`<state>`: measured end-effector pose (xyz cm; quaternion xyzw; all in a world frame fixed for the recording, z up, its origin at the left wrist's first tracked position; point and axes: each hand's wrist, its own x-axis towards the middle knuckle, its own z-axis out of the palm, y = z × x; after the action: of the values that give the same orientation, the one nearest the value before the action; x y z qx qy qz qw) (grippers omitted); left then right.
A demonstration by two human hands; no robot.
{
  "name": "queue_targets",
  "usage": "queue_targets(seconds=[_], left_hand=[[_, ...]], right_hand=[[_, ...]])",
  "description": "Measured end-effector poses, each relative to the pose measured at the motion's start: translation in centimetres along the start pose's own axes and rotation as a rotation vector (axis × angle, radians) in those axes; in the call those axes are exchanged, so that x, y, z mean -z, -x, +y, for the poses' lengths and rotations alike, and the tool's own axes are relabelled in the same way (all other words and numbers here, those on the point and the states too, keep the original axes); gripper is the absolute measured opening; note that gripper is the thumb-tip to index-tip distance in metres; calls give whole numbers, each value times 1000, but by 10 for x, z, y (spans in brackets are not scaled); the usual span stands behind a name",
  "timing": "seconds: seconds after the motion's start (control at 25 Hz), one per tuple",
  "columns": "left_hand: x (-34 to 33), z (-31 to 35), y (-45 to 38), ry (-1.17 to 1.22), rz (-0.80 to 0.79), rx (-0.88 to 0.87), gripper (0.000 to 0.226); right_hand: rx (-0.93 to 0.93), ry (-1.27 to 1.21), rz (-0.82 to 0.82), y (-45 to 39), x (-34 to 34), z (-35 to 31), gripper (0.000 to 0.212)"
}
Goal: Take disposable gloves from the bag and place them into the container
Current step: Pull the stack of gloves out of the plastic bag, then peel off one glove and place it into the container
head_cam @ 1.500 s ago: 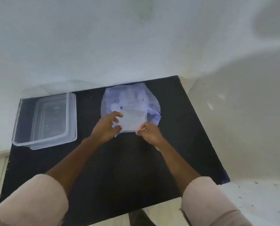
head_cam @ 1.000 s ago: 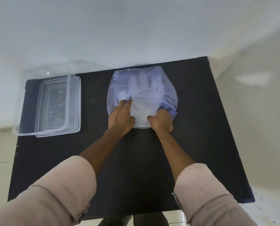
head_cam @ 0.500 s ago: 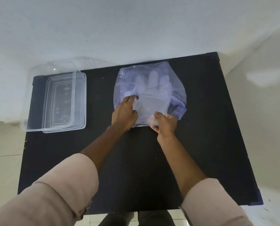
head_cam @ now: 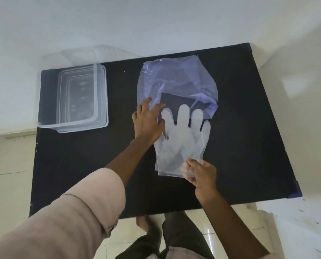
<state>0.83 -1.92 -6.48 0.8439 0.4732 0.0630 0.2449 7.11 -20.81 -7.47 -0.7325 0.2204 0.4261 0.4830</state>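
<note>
A thin bluish plastic bag (head_cam: 176, 79) lies flat in the middle of the black table (head_cam: 249, 128). My left hand (head_cam: 147, 121) presses on the bag's near left edge, fingers spread. A stack of clear disposable gloves (head_cam: 182, 141) lies drawn out of the bag's mouth, fingertips pointing away from me and just touching the bag. My right hand (head_cam: 200, 173) pinches the gloves' cuff end at the near side. The clear rectangular container (head_cam: 100, 94) stands open on the table's far left, apart from both hands.
A white wall runs behind the table and along its right side. The table's near edge lies just in front of my legs, with pale floor tiles below. The container's left rim overhangs the table's left edge.
My right hand has pulled the gloves toward me out of the bag, which now looks flat. My left hand stayed on the bag's edge.
</note>
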Motion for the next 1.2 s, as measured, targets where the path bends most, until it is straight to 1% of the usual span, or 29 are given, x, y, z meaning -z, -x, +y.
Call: queue_targets(seconds=[0.08,0.12,0.16,0.2,0.28,0.32,0.4,0.52,0.6,0.68,0.72,0.76,0.8,0.84,0.88,0.92,0.96,1.0,1.08,1.12,1.2], left_hand=[[1,-19,55,185,61,38,41],[0,-32,86,302,60,109,37],[-1,-47,121,413,45,227,32],[-2,-61,153,523,27,380,28],[-2,-82,204,736,-19,708,24],[-2,-88,220,822,-48,833,23],[-1,-96,233,940,-121,942,22],[1,-102,232,1091,-192,1047,38],[5,-106,235,1124,-220,1067,39],[8,-111,240,1096,-246,1042,32],[10,-110,242,1088,-246,1034,30],[11,-109,243,1084,-242,1034,27],[12,-110,245,1083,-237,1037,24],[13,-111,247,1084,-239,1038,21],[15,-110,248,1090,-251,1033,19],[15,-111,249,1093,-266,1025,20],[15,-111,250,1093,-277,1016,21],[14,-112,252,1087,-282,1005,23],[12,-112,255,1078,-273,987,23],[12,-111,257,1080,-265,979,22],[11,-111,258,1071,-255,958,20]], right_hand=[[-42,8,-19,13,3,25,22],[-56,17,-46,18,3,36,22],[-66,26,-85,28,1,47,20],[-73,39,-117,35,-2,58,19],[-69,103,-128,49,-9,77,15],[-60,136,-129,55,-12,86,13],[-11,195,-151,62,-20,100,12],[89,282,-164,67,-22,113,16],[98,313,-166,73,-20,117,15],[71,300,-197,76,-17,116,11],[90,327,-205,78,-14,116,19],[184,442,-178,79,-11,118,33],[373,618,-108,82,-7,121,46],[629,773,-34,84,-4,125,55],[900,856,-25,86,-1,129,60],[1104,905,-95,88,0,133,61],[1228,978,-199,88,-1,137,60],[1284,1080,-289,87,-3,142,60],[1255,1299,-384,83,-12,149,60],[1231,1365,-406,82,-16,150,59],[1230,1388,-411,80,-22,155,53]])
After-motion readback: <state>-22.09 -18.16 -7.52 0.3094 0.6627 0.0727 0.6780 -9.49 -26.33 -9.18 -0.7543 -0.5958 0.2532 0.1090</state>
